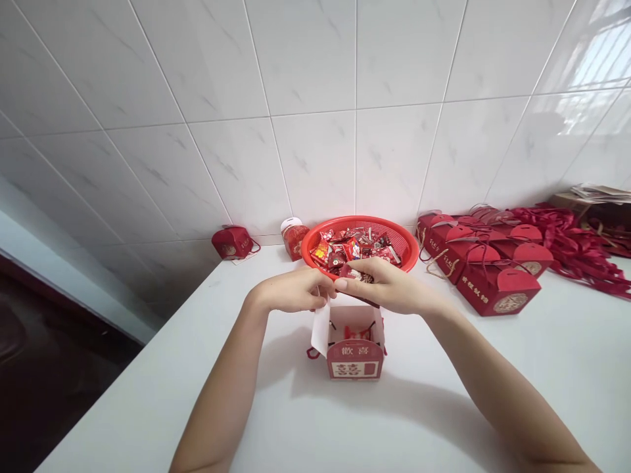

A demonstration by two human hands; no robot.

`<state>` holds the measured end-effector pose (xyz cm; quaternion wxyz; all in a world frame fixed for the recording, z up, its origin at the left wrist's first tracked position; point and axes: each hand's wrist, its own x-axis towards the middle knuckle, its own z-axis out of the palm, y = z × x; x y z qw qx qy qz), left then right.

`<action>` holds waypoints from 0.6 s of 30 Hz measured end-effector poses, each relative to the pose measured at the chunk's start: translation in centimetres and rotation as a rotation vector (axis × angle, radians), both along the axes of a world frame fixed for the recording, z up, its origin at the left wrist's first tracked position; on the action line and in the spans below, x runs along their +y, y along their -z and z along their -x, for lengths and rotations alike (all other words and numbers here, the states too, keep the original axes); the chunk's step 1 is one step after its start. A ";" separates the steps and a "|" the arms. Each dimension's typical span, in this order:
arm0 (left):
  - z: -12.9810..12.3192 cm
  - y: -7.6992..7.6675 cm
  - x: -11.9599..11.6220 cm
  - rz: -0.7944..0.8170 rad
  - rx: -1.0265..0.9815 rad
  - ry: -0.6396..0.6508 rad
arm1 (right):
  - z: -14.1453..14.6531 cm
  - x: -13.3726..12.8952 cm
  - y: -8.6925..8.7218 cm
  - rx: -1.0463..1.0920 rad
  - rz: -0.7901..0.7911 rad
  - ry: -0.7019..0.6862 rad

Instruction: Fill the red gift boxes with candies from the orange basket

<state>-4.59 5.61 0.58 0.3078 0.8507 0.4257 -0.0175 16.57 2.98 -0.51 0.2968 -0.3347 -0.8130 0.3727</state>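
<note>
An open red and white gift box (pixel 355 371) with Chinese characters on its front stands on the table, a few red items inside it and its white flap raised at the left. Just behind it is a red plastic basket (pixel 413 253) heaped with wrapped candies (pixel 352 248). My right hand (pixel 389 286) is closed on dark red wrapped candy (pixel 351 272), over the basket's near rim and the back of the box. Curled beside it, my left hand (pixel 298 290) has its fingers bent down above the box; what they grip is hidden.
Several closed red boxes (pixel 493 276) with cords stand at the right on the white table (pixel 197 394). Behind them lie dark red ribbons (pixel 557 230). A small red box (pixel 231 243) and a red and white box (pixel 294 240) stand by the tiled wall (pixel 315 151).
</note>
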 end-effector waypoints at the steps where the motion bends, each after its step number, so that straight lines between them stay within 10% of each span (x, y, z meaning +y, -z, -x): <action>1: 0.0 0.1 0.1 -0.018 -0.021 0.013 | 0.0 0.0 0.1 -0.010 -0.009 0.015; 18: -0.7 -0.1 -0.4 -0.047 -0.090 0.092 | -4.1 -1.9 -2.5 -0.456 -0.093 0.074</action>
